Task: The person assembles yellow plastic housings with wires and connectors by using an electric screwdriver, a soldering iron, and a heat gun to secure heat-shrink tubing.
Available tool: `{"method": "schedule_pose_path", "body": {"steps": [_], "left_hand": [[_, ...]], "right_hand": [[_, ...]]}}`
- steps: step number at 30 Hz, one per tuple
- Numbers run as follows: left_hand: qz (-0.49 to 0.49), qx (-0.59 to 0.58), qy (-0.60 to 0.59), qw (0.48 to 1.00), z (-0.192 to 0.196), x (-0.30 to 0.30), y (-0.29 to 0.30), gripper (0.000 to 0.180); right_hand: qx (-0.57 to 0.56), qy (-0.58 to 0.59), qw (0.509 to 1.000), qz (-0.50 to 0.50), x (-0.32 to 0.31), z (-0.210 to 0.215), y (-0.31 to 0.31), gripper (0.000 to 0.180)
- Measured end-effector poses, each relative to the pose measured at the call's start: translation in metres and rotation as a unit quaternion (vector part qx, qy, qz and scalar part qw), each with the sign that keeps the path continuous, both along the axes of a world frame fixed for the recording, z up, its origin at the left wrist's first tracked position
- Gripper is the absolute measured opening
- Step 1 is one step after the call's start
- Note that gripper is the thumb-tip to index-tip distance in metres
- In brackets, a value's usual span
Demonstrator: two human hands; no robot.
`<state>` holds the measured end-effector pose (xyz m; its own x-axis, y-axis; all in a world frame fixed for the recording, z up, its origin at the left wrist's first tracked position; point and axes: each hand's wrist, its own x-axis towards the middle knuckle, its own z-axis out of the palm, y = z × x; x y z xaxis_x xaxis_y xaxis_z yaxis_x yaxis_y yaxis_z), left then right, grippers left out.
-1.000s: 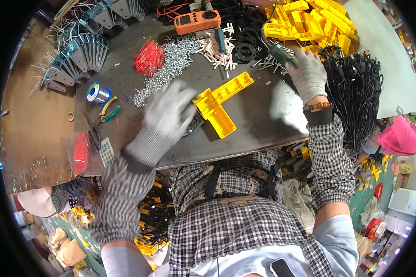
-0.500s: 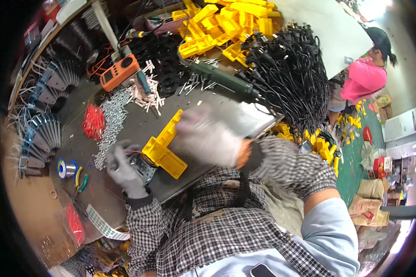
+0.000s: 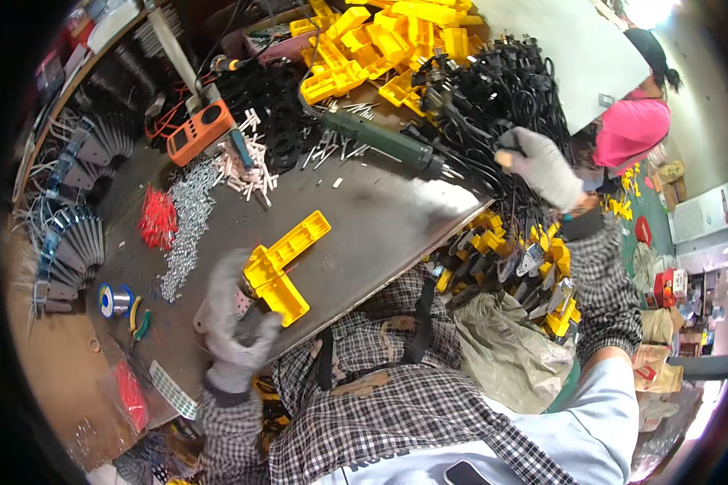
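A T-shaped yellow housing (image 3: 279, 283) lies with its ribbed inside up near the desk's (image 3: 364, 242) front edge. Close at its left, the gloved left hand (image 3: 233, 335) curves around a perforated metal part (image 3: 241, 304); blur leaves unclear whether that grip is closed. The right hand (image 3: 544, 170) reaches out by black cables (image 3: 501, 97), fingers curled, its hold impossible to tell. A green power tool (image 3: 384, 141) lies between housing and piled yellow parts (image 3: 396, 40).
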<state>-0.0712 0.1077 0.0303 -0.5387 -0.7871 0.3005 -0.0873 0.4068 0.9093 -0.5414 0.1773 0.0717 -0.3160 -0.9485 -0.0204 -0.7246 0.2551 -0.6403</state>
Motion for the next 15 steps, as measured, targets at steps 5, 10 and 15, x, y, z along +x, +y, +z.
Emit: {"method": "schedule_pose_path", "body": {"steps": [5, 10, 15], "left_hand": [[-0.133, 0.541, -0.036, 0.83, 0.004, -0.114, 0.051, 0.057], [-0.268, 0.626, 0.084, 0.728, -0.032, -0.074, 0.083, 0.031], [-0.18, 0.557, -0.018, 0.811, 0.004, -0.013, 0.055, 0.033]], "right_hand": [[0.09, -0.305, 0.942, 0.104, 0.133, 0.054, -0.039, 0.03], [-0.07, 0.073, 0.992, 0.073, 0.139, -0.068, -0.107, 0.029], [-0.195, 0.164, 0.882, 0.396, 0.208, -0.018, -0.061, 0.056]]}}
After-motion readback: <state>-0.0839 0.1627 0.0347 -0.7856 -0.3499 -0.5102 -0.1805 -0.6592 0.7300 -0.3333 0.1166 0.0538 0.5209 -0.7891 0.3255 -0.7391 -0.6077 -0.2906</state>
